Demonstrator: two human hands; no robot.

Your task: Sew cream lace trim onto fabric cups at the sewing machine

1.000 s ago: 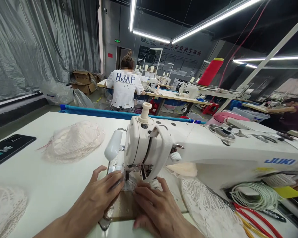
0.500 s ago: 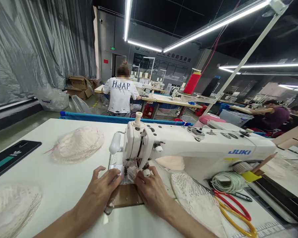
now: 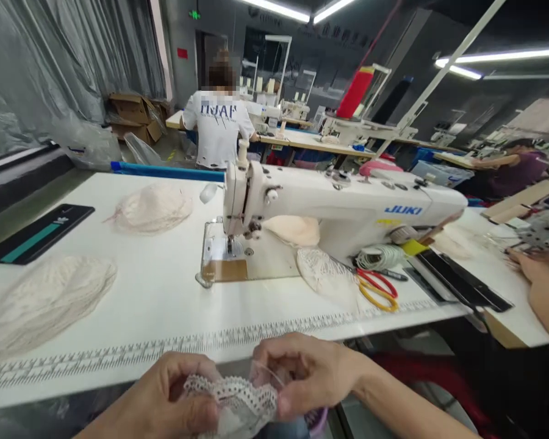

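A small piece of white lace fabric [image 3: 238, 396] with a scalloped, holed edge is stretched between both hands, low in front of the table's ruler-marked edge. My left hand [image 3: 165, 396] pinches its left end between thumb and fingers. On the right end, my right hand [image 3: 308, 378] grips it with thumb and curled fingers; a thin pale strand shows beside that thumb. Beyond the hands stands the white sewing machine [image 3: 343, 198], its needle area [image 3: 231, 244] with no hand at it. The lower part of the lace runs out of view.
Lace cup pieces lie in a far pile [image 3: 150, 207] and a near pile [image 3: 50, 299]. Right of the needle are a lace piece [image 3: 327, 274], red-and-yellow-handled scissors [image 3: 377, 289] and coiled cord [image 3: 379, 257]. A phone-like black box [image 3: 41, 235] lies left. A co-worker's hand [image 3: 542, 286] is at far right.
Both hands have left the needle area and come down toward me, below the table edge, with the lace piece between them. The view has tipped downward.
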